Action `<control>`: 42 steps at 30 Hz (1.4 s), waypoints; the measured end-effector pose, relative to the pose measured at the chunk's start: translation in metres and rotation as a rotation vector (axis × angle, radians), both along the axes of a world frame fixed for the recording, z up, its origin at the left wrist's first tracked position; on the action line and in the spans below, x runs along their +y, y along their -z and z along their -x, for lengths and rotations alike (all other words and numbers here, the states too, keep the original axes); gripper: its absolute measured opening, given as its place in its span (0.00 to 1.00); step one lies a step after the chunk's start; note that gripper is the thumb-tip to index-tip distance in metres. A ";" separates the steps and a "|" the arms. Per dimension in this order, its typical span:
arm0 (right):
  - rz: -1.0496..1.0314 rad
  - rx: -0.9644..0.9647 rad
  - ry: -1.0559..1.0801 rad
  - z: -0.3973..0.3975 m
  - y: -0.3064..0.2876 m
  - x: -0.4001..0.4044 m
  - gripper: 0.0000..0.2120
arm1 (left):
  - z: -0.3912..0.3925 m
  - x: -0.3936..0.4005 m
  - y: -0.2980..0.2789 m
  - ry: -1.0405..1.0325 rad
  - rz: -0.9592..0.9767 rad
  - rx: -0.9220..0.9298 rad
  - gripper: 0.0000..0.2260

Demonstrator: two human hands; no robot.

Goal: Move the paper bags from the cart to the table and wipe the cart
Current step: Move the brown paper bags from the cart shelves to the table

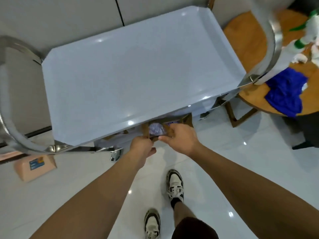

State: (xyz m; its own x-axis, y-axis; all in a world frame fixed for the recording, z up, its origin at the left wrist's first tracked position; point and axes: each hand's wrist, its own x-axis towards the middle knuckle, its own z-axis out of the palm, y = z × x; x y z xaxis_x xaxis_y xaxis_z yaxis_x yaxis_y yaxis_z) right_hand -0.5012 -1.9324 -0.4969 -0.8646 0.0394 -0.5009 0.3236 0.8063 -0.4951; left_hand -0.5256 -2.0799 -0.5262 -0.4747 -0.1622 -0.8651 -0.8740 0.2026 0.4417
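Observation:
A pale blue-grey cart [131, 71] with steel handles fills the middle of the view, and its top tray is bare. Under the near edge of that tray, on a lower shelf, stands a brown paper bag [146, 131] with something purple and white inside. My left hand [141, 149] grips the bag's near left rim. My right hand [179, 137] holds the near right rim, thumb pinching the top edge. Most of the bag is hidden by the tray. A round wooden table [255, 95] stands at the right.
A crumpled blue cloth [286, 94] lies on the wooden table, with a green-and-white spray bottle [307, 31] and white wipes behind it. A wooden chair [245, 35] stands behind the cart. A pink packet [36, 165] lies on the glossy white floor at left.

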 end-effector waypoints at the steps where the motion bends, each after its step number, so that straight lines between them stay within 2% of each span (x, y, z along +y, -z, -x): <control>1: -0.035 -0.004 0.004 -0.006 -0.014 0.001 0.12 | -0.007 0.000 -0.011 0.057 0.004 0.023 0.11; 5: -0.212 -0.030 0.069 -0.056 -0.070 0.004 0.05 | -0.038 0.006 -0.060 0.486 0.138 0.126 0.04; 8: -0.268 0.016 0.226 -0.113 -0.107 0.012 0.06 | -0.066 0.013 -0.096 0.889 0.268 0.239 0.10; 10: -0.266 0.050 0.344 -0.155 -0.131 0.014 0.07 | -0.090 0.023 -0.120 1.039 0.275 0.324 0.13; 13: -0.209 0.086 0.533 -0.216 -0.170 0.016 0.10 | -0.134 0.047 -0.156 1.187 0.205 0.483 0.14; 17: -0.061 0.282 0.802 -0.294 -0.225 0.032 0.12 | -0.192 0.086 -0.212 1.300 0.128 0.655 0.05; 21: -0.057 0.499 1.019 -0.368 -0.268 0.051 0.11 | -0.247 0.131 -0.272 1.475 0.133 0.885 0.13; 24: -0.081 0.599 1.144 -0.422 -0.295 0.068 0.09 | -0.290 0.168 -0.297 1.573 0.130 1.006 0.10; 26: -0.119 0.626 1.198 -0.460 -0.309 0.079 0.10 | -0.323 0.193 -0.306 1.649 0.101 1.040 0.12; 29: -0.209 0.605 1.263 -0.515 -0.323 0.097 0.09 | -0.382 0.231 -0.314 1.769 0.039 1.055 0.11; 34: -0.374 0.492 1.369 -0.617 -0.331 0.138 0.14 | -0.499 0.302 -0.314 1.969 -0.044 1.104 0.06; 42: -0.320 0.412 1.611 -0.783 -0.310 0.187 0.08 | -0.675 0.401 -0.281 2.239 -0.102 1.135 0.11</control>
State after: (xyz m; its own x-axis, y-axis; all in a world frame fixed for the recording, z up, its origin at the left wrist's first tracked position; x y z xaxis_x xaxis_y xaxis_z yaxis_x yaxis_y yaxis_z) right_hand 0.2820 -1.7451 -0.1865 0.0898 0.9937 -0.0672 0.7565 -0.1120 -0.6443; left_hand 0.1498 -1.6789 -0.2455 0.1179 0.9551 -0.2719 0.9055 0.0089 0.4242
